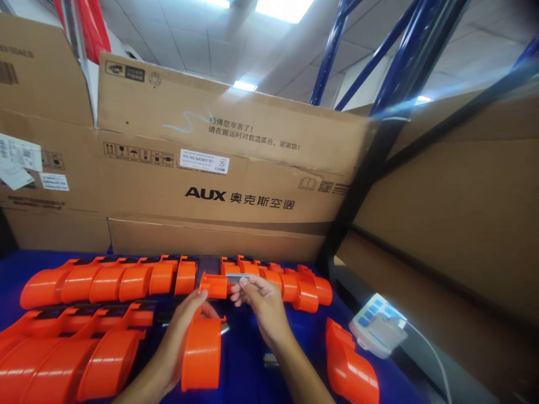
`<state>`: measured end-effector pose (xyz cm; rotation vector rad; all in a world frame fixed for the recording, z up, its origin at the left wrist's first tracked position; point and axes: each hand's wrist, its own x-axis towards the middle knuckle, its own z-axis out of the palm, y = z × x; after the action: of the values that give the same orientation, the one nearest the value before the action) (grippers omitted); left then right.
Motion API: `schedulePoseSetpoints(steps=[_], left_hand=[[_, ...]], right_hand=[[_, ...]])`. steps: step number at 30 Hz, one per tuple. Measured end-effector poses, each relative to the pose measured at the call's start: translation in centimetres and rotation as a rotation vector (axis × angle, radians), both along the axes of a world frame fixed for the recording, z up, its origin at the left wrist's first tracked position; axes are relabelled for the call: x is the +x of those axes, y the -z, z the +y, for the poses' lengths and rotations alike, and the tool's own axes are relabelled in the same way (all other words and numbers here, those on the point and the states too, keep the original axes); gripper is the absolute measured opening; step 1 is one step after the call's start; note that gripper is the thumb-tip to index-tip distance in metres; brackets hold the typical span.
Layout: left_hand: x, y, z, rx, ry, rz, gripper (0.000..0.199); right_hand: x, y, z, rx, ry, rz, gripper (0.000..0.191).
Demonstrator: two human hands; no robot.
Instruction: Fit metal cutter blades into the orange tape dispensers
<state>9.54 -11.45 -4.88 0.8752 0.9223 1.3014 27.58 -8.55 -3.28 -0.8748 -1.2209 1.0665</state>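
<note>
My left hand (185,328) is closed around an orange plastic tape dispenser (202,353), its round drum hanging down and its narrower flat end pointing up. At that upper end, my right hand (263,306) pinches a thin grey metal strip (236,276). The strip lies along the top edge of the orange end; whether it is seated there I cannot tell. Another small piece of bare metal (225,327) shows beside the drum. Parts of the dispenser are hidden behind my left fingers.
Similar orange dispensers stand in a back row (135,280) and a front-left row (109,359). A single dispenser (351,365) lies at right, near a white power strip (377,325) with a cable. Cardboard (252,235) walls the blue table's back; a dark rack post (357,196) rises right.
</note>
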Motion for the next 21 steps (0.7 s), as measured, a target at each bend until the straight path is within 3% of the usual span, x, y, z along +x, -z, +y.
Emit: schedulePoseSetpoints(steps=[21], left_hand=[[-0.57, -0.78, 0.59, 0.080, -0.032, 0.108, 0.051]], right_hand=[[0.15, -0.12, -0.66, 0.055, 0.110, -0.347, 0.046]])
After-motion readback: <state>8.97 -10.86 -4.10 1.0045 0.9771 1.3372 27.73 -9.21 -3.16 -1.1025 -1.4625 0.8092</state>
